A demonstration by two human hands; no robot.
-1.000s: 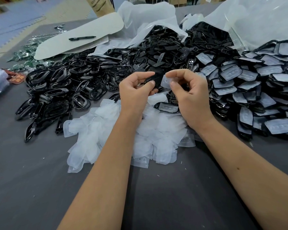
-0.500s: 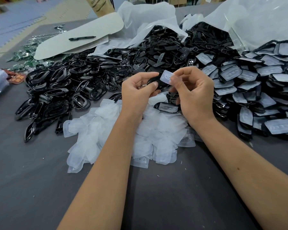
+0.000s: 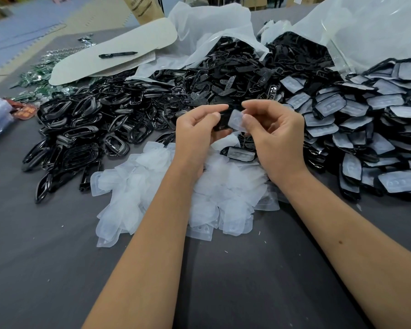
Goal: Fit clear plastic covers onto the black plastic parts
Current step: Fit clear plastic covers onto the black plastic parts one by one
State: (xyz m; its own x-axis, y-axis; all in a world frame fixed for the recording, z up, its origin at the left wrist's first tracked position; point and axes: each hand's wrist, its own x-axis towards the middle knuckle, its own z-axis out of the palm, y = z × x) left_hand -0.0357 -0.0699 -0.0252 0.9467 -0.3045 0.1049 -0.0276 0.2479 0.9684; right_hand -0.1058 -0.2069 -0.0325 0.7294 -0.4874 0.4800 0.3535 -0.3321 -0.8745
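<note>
My left hand (image 3: 195,129) is curled around a black part (image 3: 222,121), and my right hand (image 3: 274,134) pinches a clear cover (image 3: 236,119) right up against it, both held above the piles. Everything sits on a gray desk (image 3: 45,257). Big plastic bags (image 3: 365,27) at the back spill out black parts (image 3: 235,72). On the right there's a heap of covered parts (image 3: 370,129), and on the left a heap of black frames (image 3: 81,129). Just under my wrists lies a pile of loose covers (image 3: 152,186). Farther back on the left is a white board (image 3: 114,51) with a pen (image 3: 118,54) on it.
</note>
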